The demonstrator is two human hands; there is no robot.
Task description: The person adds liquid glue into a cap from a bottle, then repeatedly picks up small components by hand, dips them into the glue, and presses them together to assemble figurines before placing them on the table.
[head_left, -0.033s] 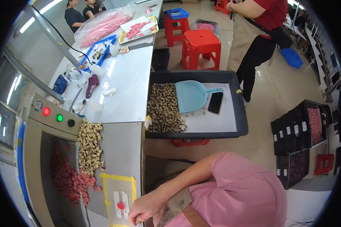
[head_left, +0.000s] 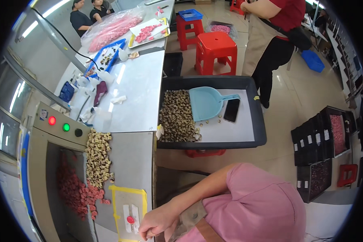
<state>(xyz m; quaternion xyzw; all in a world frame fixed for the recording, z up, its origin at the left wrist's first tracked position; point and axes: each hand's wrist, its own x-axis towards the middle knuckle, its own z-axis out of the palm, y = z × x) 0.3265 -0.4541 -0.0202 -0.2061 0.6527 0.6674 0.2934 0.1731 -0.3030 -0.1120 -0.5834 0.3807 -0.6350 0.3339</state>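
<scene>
My right hand (head_left: 158, 223), with a ring on one finger, rests at the table's front edge with its fingers curled in. Whatever they may hold is hidden. Just left of it, a round red piece (head_left: 130, 220) sits between two white strips (head_left: 127, 212) inside a yellow tape frame (head_left: 127, 188). Beyond the frame lie a heap of cream-and-dark small pieces (head_left: 97, 155) and a pile of red round pieces (head_left: 86, 195), which spreads into the opening of a beige machine (head_left: 62, 135). My left hand is out of view.
A black tray (head_left: 260, 121) beside the table holds many small pieces, a light-blue dustpan (head_left: 205, 103) and a phone (head_left: 231, 109). Red stools (head_left: 217, 48) stand behind it, near a standing person in an apron (head_left: 256, 40). Stacked black crates (head_left: 310, 139) are at the right.
The whole view has shifted slightly to the right. My right hand stays beside the taped frame, and its fingers look a little more curled.
</scene>
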